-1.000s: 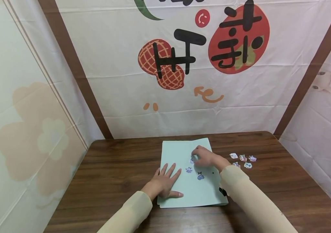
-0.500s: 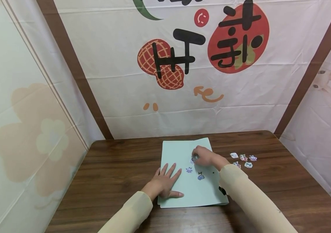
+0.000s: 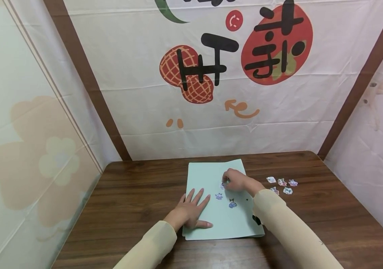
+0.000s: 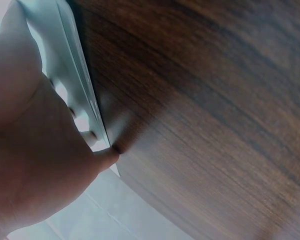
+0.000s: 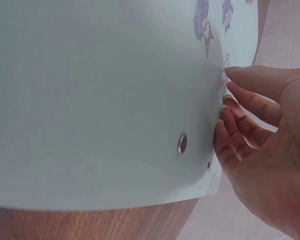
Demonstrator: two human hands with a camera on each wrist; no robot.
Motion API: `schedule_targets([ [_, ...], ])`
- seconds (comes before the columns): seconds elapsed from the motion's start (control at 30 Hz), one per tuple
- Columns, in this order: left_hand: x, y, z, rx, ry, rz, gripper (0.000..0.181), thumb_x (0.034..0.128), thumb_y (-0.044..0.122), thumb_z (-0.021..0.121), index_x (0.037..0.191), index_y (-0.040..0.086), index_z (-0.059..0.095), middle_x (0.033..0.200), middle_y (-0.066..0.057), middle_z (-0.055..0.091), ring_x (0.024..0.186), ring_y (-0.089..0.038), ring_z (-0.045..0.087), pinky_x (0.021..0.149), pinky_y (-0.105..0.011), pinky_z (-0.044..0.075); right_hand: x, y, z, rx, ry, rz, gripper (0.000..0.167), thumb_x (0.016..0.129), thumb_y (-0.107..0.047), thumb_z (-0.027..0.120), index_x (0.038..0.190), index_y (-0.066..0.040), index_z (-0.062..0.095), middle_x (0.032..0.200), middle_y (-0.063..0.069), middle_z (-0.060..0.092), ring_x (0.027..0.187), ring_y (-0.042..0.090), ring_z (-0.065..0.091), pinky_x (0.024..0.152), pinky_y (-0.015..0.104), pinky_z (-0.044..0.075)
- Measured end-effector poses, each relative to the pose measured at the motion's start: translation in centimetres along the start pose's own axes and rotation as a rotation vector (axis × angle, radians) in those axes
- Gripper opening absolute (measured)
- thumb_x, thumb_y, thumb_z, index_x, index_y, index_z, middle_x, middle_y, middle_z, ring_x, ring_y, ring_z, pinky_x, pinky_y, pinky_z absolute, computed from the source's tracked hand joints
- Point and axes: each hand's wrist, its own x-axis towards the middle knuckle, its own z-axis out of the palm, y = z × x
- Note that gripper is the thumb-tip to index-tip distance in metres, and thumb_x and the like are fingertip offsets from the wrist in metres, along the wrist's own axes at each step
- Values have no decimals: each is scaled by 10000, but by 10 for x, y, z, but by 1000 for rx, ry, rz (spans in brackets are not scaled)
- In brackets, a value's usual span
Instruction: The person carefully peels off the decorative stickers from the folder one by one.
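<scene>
While the left hand (image 3: 190, 210) lies spread on the folder (image 3: 226, 226), the right hand (image 3: 236, 181), fingers bent, touches a sticker (image 5: 227, 60), whether pinching I can't tell.

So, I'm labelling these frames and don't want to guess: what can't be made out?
Head: one sticker, partly covered by the right hand.
Head: designs on the loose stickers, too small.
Head: the black object, partly behind the right sleeve.
Left wrist: the pale green folder, cut off by the top edge.
</scene>
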Motion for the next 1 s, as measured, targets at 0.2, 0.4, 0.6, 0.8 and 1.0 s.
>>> schedule_targets([
  [0.2, 3, -2, 5, -6, 8, 8, 978, 897, 809, 474, 1661, 303, 131, 1734, -41, 17, 1578, -366, 38, 1238, -581, 121, 0, 2, 1, 14, 7, -8, 262, 942, -68, 696, 1193, 3, 681, 1095, 121, 642, 951, 231, 546, 957, 460, 498],
  [0.4, -2, 1, -3, -11, 5, 1, 976, 895, 789, 513, 1657, 281, 176, 1732, -51, 57, 1576, -365, 68, 1236, -578, 142, 0, 3, -1, 17, 13, -27, 242, 920, -56, 695, 1153, 11, 710, 1059, 117, 661, 926, 225, 549, 924, 459, 501],
  [0.6, -4, 3, -3, -3, 11, -1, 979, 887, 796, 514, 1654, 278, 194, 1729, -55, 77, 1573, -369, 86, 1231, -583, 157, 0, 3, 0, 29, 4, -17, 212, 938, -63, 684, 1137, 2, 717, 1052, 106, 661, 927, 222, 554, 920, 454, 507],
  [0.8, -3, 3, -1, -1, 8, -3, 978, 887, 799, 512, 1654, 284, 192, 1729, -50, 76, 1573, -370, 85, 1230, -586, 154, 0, 2, 2, 36, 8, 8, 167, 950, -69, 683, 1105, -15, 711, 1050, 91, 659, 930, 219, 562, 932, 448, 511],
  [1.0, -2, 3, -2, -8, -2, -4, 967, 906, 781, 504, 1658, 275, 169, 1732, -49, 57, 1578, -359, 62, 1238, -573, 138, 3, 1, 2, 19, 6, 36, 172, 963, -78, 670, 1126, -27, 681, 1023, 70, 628, 922, 217, 544, 916, 427, 507],
])
